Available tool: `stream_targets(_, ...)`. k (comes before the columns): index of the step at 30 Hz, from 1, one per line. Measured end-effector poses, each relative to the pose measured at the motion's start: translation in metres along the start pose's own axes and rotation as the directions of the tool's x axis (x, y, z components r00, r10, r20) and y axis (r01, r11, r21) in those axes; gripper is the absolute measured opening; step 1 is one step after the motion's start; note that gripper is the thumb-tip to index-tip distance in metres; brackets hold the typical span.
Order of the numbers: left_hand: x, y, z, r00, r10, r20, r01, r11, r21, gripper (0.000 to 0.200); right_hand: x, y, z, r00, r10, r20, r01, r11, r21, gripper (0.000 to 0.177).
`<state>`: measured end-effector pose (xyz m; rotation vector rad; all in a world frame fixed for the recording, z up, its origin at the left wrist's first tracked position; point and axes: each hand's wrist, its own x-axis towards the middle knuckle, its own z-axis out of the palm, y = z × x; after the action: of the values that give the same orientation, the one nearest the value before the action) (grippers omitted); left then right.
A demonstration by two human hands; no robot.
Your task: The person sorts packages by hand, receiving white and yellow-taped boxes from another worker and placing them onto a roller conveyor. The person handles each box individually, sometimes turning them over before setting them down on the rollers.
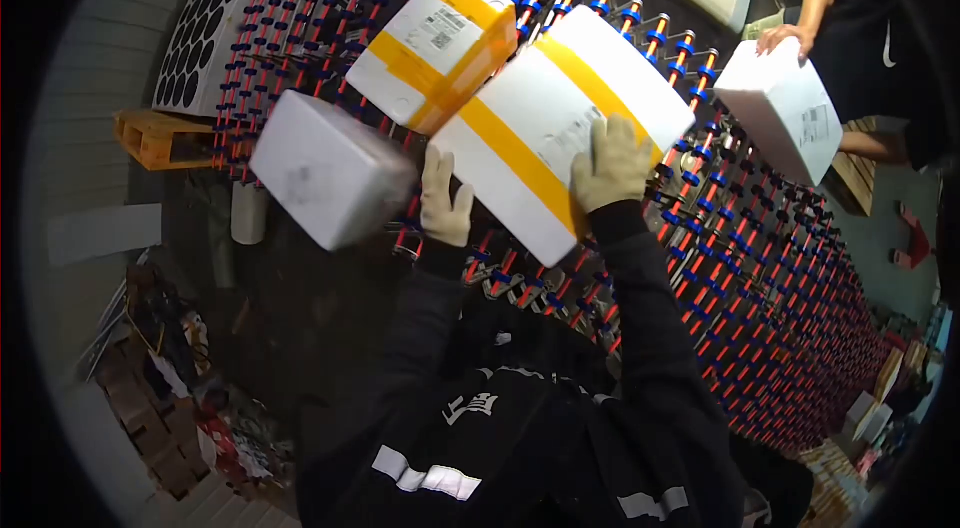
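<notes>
White foam under my gloves: a large white foam box banded in yellow tape lies askew across the red-and-blue roller conveyor. My right hand rests flat on its top, fingers spread. My left hand stands open against its near corner, gripping nothing. I judge the box stiff but easily dented, light for its bulk, and slick along the tape, so the corners and underside look the safer hold. A smaller yellow-taped white box with a printed label touches its far side. A plain white foam box sits just beside my left hand at the conveyor's edge. Open rollers run to my right, where a co-worker's hand rests on another white box.
</notes>
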<state>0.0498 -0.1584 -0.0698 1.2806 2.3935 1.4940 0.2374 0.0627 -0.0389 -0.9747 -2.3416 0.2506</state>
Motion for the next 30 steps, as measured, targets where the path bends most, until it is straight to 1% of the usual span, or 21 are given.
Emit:
stream_targets(2,-0.024,-0.053,-0.016,0.967,0.021,0.253,-0.006,0.998,-0.059,0.052,-0.010,-0.017,-0.004,0.976,0.084,0.199,-0.039,0.975,-0.218,0.069)
stream_targets(3,-0.012,0.001,-0.004,0.892,0.354,0.280,-0.358,0.933,-0.040,0.048,-0.017,0.001,-0.002,0.962,0.094,0.255,-0.045,0.981,-0.190,0.077)
stream_targets(4,-0.019,0.040,0.002,0.909,0.214,0.358,-0.146,0.967,-0.209,0.048,-0.022,0.007,-0.010,0.966,0.082,0.246,-0.027,0.976,-0.217,0.077)
stream_targets(6,-0.046,0.068,0.035,0.913,0.170,0.371,-0.059,0.954,-0.293,0.048,-0.036,0.028,-0.024,0.963,0.096,0.251,-0.025,0.962,-0.272,0.079)
stream_targets(7,-0.059,0.076,0.046,0.893,0.264,0.364,-0.179,0.951,-0.251,0.047,-0.044,0.041,-0.033,0.959,0.115,0.260,-0.030,0.950,-0.310,0.079)
stream_targets(8,-0.062,0.097,0.052,0.911,0.117,0.395,0.052,0.919,-0.391,0.046,-0.053,0.058,-0.042,0.961,0.110,0.255,-0.020,0.944,-0.330,0.078)
stream_targets(10,-0.075,0.111,0.060,0.872,0.114,0.476,0.143,0.871,-0.470,0.042,-0.075,0.089,-0.062,0.957,0.144,0.253,-0.030,0.914,-0.404,0.077)
stream_targets(14,-0.078,0.131,0.043,0.760,0.167,0.628,0.268,0.800,-0.537,0.037,-0.131,0.172,-0.112,0.940,0.286,0.187,-0.149,0.836,-0.528,0.071)
stream_targets(16,-0.064,0.152,0.014,0.618,0.110,0.778,0.487,0.724,-0.489,0.036,-0.153,0.229,-0.146,0.796,0.547,0.257,-0.380,0.784,-0.490,0.065)
stream_targets(17,-0.050,0.159,-0.003,0.628,0.189,0.755,0.410,0.744,-0.528,0.034,-0.176,0.256,-0.169,0.788,0.577,0.215,-0.371,0.723,-0.583,0.063)
stream_targets(18,-0.029,0.158,-0.022,0.706,0.374,0.601,0.125,0.770,-0.625,0.032,-0.200,0.276,-0.190,0.781,0.601,0.170,-0.356,0.653,-0.669,0.061)
stream_targets(19,-0.007,0.158,-0.048,0.777,0.331,0.535,0.046,0.818,-0.574,0.032,-0.222,0.295,-0.207,0.736,0.672,0.085,-0.465,0.592,-0.658,0.058)
stream_targets(20,0.002,0.128,-0.051,0.842,0.446,0.304,-0.249,0.820,-0.516,0.032,-0.237,0.306,-0.220,0.680,0.734,0.002,-0.565,0.525,-0.637,0.055)
stream_targets(22,0.018,0.090,-0.088,0.992,-0.059,0.115,0.077,0.984,-0.163,0.036,-0.245,0.291,-0.220,0.797,0.589,-0.134,-0.536,0.588,-0.605,0.045)
stream_targets(23,0.037,0.064,-0.097,0.995,0.077,-0.057,-0.057,0.955,0.293,0.041,-0.283,0.316,-0.199,0.824,0.551,-0.128,-0.437,0.476,-0.763,0.044)
stream_targets(24,0.046,0.024,-0.111,0.975,-0.010,-0.221,0.084,0.942,0.324,0.046,-0.239,0.248,-0.180,0.553,0.830,-0.065,-0.812,0.520,-0.264,0.041)
stream_targets(25,0.052,0.006,-0.116,0.964,0.014,-0.266,0.123,0.862,0.492,0.049,-0.269,0.251,-0.141,0.805,0.589,0.067,-0.539,0.774,-0.332,0.041)
stream_targets(26,0.049,-0.025,-0.113,0.969,0.031,-0.245,0.125,0.794,0.594,0.046,-0.236,0.170,-0.107,0.708,0.701,0.086,-0.701,0.712,-0.026,0.040)
stream_targets(27,0.046,-0.059,-0.116,0.950,-0.303,-0.082,0.293,0.764,0.576,0.046,-0.190,0.088,-0.091,0.631,0.750,0.200,-0.775,0.618,0.130,0.040)
stream_targets(28,0.051,-0.031,-0.116,0.898,-0.439,-0.039,0.403,0.781,0.476,0.051,-0.192,0.060,-0.064,0.730,0.625,0.277,-0.672,0.729,0.128,0.040)
stream_targets(30,0.051,-0.021,-0.110,0.910,-0.398,-0.118,0.403,0.777,0.484,0.049,-0.180,0.014,-0.029,0.738,0.552,0.389,-0.674,0.637,0.374,0.038)
